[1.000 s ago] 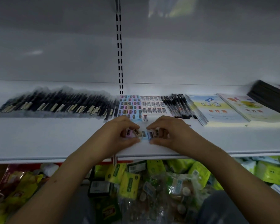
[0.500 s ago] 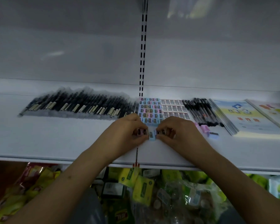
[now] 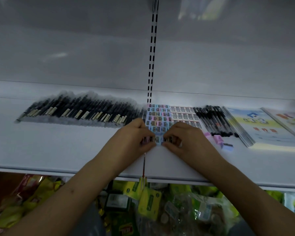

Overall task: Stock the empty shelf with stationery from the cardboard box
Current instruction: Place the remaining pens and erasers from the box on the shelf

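Note:
On the white shelf [image 3: 61,150] my left hand [image 3: 133,138] and my right hand [image 3: 186,138] together pinch a short row of small pastel erasers [image 3: 157,139] at the front of a block of laid-out erasers [image 3: 158,116]. Fingers of both hands curl over the row's ends, and only its middle shows between them. A second block of white erasers [image 3: 184,114] lies just right of the first. The cardboard box is out of view.
A long row of black pens [image 3: 78,109] lies left of the erasers, more black pens [image 3: 215,120] to the right, then notebooks [image 3: 260,126]. Loose pink and blue erasers [image 3: 219,139] sit by my right hand. Packaged goods [image 3: 148,201] fill the shelf below.
Both hands have slid the held row of erasers back toward the laid-out block. The camera has turned left, so the dark stack at the far right has dropped out of view.

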Tool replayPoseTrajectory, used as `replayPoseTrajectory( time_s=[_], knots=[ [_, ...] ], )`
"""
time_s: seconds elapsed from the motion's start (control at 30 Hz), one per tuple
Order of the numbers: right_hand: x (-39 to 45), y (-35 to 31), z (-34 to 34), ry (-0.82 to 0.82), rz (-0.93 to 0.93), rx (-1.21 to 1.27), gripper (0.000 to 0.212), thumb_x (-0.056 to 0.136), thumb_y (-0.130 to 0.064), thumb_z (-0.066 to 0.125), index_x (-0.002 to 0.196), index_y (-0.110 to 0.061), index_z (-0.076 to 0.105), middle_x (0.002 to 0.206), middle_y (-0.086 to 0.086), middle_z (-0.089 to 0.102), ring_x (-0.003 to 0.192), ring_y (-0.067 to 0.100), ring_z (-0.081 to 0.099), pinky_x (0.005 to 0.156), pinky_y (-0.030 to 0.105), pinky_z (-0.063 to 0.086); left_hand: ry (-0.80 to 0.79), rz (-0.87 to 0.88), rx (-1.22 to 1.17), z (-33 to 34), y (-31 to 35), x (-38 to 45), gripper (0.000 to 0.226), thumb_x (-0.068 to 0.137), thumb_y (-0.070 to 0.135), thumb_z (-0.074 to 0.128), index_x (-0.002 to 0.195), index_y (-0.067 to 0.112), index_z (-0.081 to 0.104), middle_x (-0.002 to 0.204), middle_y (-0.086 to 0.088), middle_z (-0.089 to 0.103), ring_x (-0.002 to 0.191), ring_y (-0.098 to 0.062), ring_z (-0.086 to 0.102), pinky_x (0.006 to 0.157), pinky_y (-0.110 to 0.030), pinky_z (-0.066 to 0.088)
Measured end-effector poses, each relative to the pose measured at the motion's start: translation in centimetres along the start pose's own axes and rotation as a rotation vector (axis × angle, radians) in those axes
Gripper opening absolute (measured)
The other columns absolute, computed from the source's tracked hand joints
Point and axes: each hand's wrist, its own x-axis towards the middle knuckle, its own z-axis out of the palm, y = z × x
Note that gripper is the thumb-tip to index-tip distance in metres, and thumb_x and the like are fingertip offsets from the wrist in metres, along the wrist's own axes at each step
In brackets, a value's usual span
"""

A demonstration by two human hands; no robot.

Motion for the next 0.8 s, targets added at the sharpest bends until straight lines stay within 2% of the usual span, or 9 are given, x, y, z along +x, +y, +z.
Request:
replayPoseTrajectory(
  time_s=[0.1, 0.17, 0.37, 0.5, 0.67, 0.8],
  knots=[
    [-0.1, 0.3, 0.0, 0.002, 0.000, 0.001, 0.010, 0.084, -0.022, 0.074, 0.092, -0.017, 0.070, 0.091, -0.003, 0.060, 0.080, 0.011, 0.056, 0.075, 0.022, 0.044, -0.026, 0.010, -0.011, -0.5, 0.0, -0.1, 0.034, 0.084, 0.039, 0.074, 0.114, 0.022, 0.072, 0.098, 0.007, 0.052, 0.081, -0.008, 0.055, 0.073, -0.019, 0.048],
    [-0.3, 0.4, 0.0, 0.010, -0.001, 0.008, 0.012, 0.085, -0.027, 0.074, 0.094, -0.019, 0.070, 0.092, -0.006, 0.059, 0.081, 0.008, 0.055, 0.075, 0.020, 0.044, -0.050, 0.017, -0.048, -0.9, -0.3, -0.2, 0.038, 0.082, 0.038, 0.076, 0.117, 0.024, 0.071, 0.100, 0.009, 0.053, 0.083, -0.005, 0.056, 0.078, -0.024, 0.052],
    [-0.1, 0.0, 0.2, 0.008, 0.029, 0.016, 0.029, 0.083, -0.041, 0.072, 0.096, -0.016, 0.069, 0.094, -0.006, 0.054, 0.079, 0.006, 0.050, 0.075, 0.020, 0.045, 0.020, 0.028, -0.042, -0.5, -0.5, 0.1, 0.022, 0.084, 0.028, 0.075, 0.105, 0.020, 0.075, 0.096, 0.007, 0.057, 0.081, -0.005, 0.057, 0.075, -0.023, 0.052],
    [0.2, 0.0, 0.7, 0.026, 0.065, -0.012, 0.024, 0.086, -0.036, 0.071, 0.094, -0.015, 0.065, 0.095, -0.002, 0.054, 0.081, 0.011, 0.052, 0.075, 0.029, 0.048, 0.045, 0.026, -0.045, 0.0, -0.7, 0.3, 0.020, 0.084, 0.028, 0.075, 0.102, 0.019, 0.075, 0.097, 0.005, 0.056, 0.079, -0.007, 0.057, 0.075, -0.027, 0.053],
    [0.2, 0.1, 0.8, 0.025, 0.078, -0.013, 0.021, 0.087, -0.033, 0.071, 0.092, -0.014, 0.063, 0.093, -0.001, 0.054, 0.079, 0.013, 0.051, 0.073, 0.029, 0.045, 0.084, 0.018, -0.027, 0.6, -0.6, 0.3, 0.019, 0.086, 0.027, 0.074, 0.102, 0.017, 0.075, 0.096, 0.003, 0.056, 0.080, -0.010, 0.056, 0.073, -0.025, 0.051],
    [0.3, 0.1, 0.9, 0.033, 0.086, -0.009, 0.018, 0.087, -0.027, 0.071, 0.091, -0.012, 0.063, 0.093, 0.001, 0.056, 0.080, 0.013, 0.050, 0.074, 0.032, 0.047, 0.111, 0.001, -0.025, 1.0, -0.4, -0.1, 0.021, 0.087, 0.028, 0.072, 0.105, 0.016, 0.074, 0.098, 0.003, 0.057, 0.082, -0.012, 0.058, 0.074, -0.028, 0.052]
  ],
)
